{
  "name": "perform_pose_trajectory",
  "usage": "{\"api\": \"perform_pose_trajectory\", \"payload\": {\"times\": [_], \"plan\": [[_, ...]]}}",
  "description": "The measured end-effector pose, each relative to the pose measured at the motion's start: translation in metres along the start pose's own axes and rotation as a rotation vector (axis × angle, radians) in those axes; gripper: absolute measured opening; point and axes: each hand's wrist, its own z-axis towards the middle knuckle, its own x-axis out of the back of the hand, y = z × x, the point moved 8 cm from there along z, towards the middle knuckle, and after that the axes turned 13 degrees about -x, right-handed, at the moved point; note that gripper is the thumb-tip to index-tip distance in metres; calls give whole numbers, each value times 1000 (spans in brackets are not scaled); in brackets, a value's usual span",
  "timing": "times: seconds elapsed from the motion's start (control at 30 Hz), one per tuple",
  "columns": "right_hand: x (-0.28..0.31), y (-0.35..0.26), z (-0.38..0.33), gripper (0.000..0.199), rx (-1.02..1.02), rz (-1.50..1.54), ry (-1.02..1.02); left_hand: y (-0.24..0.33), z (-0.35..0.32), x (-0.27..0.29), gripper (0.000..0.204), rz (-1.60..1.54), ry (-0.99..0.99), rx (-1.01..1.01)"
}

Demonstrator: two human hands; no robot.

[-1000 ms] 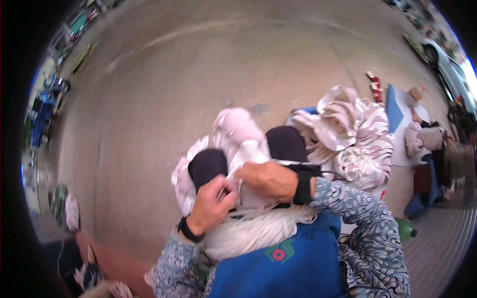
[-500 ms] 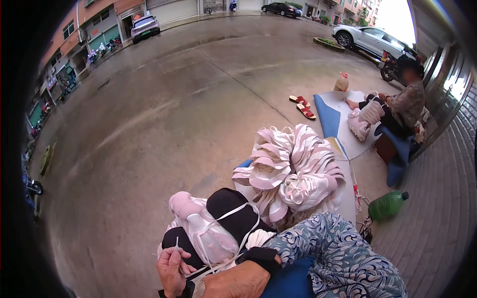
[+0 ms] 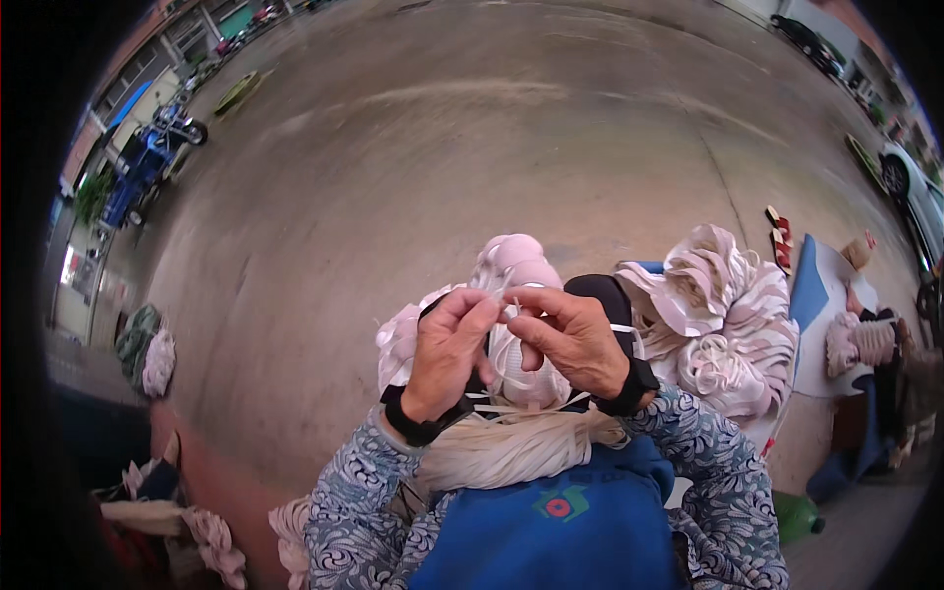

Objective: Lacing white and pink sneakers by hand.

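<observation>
My left hand [image 3: 447,346] and my right hand [image 3: 578,342] meet in front of my lap, fingertips nearly touching. Each is closed in a pinch on a thin white shoelace [image 3: 515,303], mostly hidden by the fingers. Behind and below them, a pink and white shoe upper [image 3: 521,369] rests across my knees, partly covered by the hands. More pink shoe uppers [image 3: 516,258] stick out just beyond it. Across my lap, over a blue apron [image 3: 551,531], lies a thick bundle of cream laces [image 3: 506,450].
A big heap of pink and white shoe uppers [image 3: 723,329] stands to the right. Past it are red sandals [image 3: 780,239], a mat [image 3: 821,324] with a seated person partly seen, and a green bottle [image 3: 796,516]. More uppers [image 3: 214,546] lie at lower left.
The view has swung to the left and down. My hands, earlier low at the bottom edge with the left pinching a small white tip, are now raised and together over the shoe upper.
</observation>
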Motion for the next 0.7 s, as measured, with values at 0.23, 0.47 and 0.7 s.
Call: {"api": "perform_pose_trajectory", "payload": {"times": [0.23,0.47,0.7], "plan": [[2,2,20,27,-44,111,-12,-5,10,4,22,126,-127,-10],[8,-14,8,15,225,-297,107,-7,-4,-9,24,254,-174,35],[32,-20,-4,12,92,-280,203,3,-13,-48,21,489,-448,-243]]}}
